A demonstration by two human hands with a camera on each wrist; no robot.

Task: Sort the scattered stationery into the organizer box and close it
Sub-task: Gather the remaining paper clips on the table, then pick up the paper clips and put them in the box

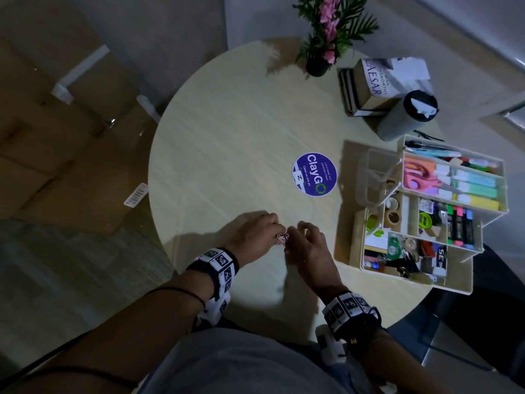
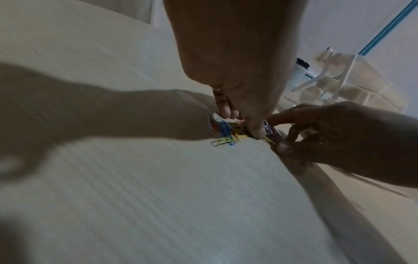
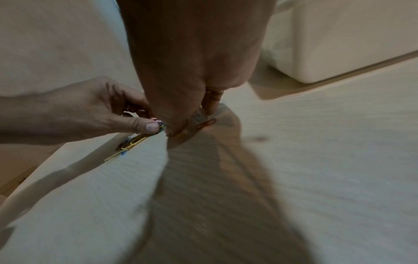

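A small heap of coloured paper clips [image 2: 224,141] lies on the round wooden table [image 1: 241,132], near its front edge. My left hand [image 1: 277,233] pinches a bunch of these clips [image 3: 135,139] between thumb and fingers, just above the table. My right hand [image 1: 292,237] meets it from the right, fingers curled, with forefinger and thumb [image 2: 285,148] nipping the same bunch. An orange clip [image 3: 205,124] lies on the table under the right hand [image 3: 194,119]. The white organizer box [image 1: 397,275] stands open to the right, its tiered trays full of markers, tape and scissors.
A blue round sticker [image 1: 314,174] marks the table's middle. A potted plant [image 1: 318,66], stacked books [image 1: 369,83] and a lidded cup [image 1: 403,115] stand at the back right. A clear plastic tub [image 1: 377,177] sits against the organizer's left side.
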